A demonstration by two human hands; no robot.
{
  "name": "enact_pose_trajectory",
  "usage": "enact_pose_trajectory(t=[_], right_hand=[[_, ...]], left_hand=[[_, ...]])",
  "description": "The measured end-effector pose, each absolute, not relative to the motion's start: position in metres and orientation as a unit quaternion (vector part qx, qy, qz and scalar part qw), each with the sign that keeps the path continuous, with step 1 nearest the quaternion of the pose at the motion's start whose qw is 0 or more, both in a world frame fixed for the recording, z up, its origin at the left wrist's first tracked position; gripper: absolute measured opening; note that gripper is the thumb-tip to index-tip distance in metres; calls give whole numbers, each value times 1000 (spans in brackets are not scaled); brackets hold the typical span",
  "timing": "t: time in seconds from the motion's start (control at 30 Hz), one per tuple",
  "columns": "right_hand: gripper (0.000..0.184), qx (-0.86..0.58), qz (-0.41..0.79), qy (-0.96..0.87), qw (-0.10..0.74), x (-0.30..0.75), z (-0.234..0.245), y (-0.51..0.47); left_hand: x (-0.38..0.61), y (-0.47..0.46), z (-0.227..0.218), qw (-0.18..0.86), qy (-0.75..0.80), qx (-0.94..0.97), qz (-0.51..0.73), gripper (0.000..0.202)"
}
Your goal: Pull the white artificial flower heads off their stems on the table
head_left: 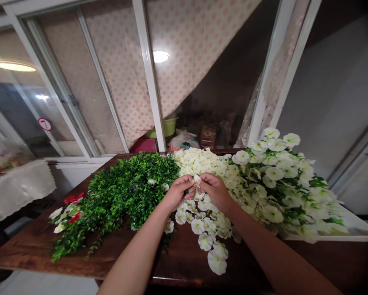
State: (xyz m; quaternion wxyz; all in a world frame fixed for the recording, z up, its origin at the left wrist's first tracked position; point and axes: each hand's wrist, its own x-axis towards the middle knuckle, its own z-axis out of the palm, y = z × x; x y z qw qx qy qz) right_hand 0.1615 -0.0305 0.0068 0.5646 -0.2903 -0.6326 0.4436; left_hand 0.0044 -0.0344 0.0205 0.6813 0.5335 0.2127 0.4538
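Both hands meet over the middle of a dark wooden table [177, 262], their fingertips close together. A small white artificial petal or flower [197, 179] shows between them. My right hand [215, 189] is closed in a pinch on it. My left hand [181, 190] is also closed, its thumb and fingers pressed together at the flower's left side; whether it grips the same piece is hard to make out. Just beneath the hands lie loose white flower heads [205, 241], trailing toward the table's front. A heap of smaller white blossoms [202, 160] lies behind the hands.
Green artificial foliage [131, 188] is piled on the left, with several red and white flowers [74, 209] at its edge. White flowers on green stems [274, 174] stand heaped at the right, over a white tray [356, 229]. Behind the table is a white-framed window [147, 61].
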Motion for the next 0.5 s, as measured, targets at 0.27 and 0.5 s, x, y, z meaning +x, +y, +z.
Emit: enact_pose_trajectory(t=[0.27, 0.5], right_hand=[[16, -338, 441, -612, 563, 164, 12, -28], [16, -374, 419, -602, 568, 165, 11, -24]], left_hand=[[3, -30, 21, 664, 240, 540, 458, 22], [4, -30, 22, 641, 282, 547, 459, 23]])
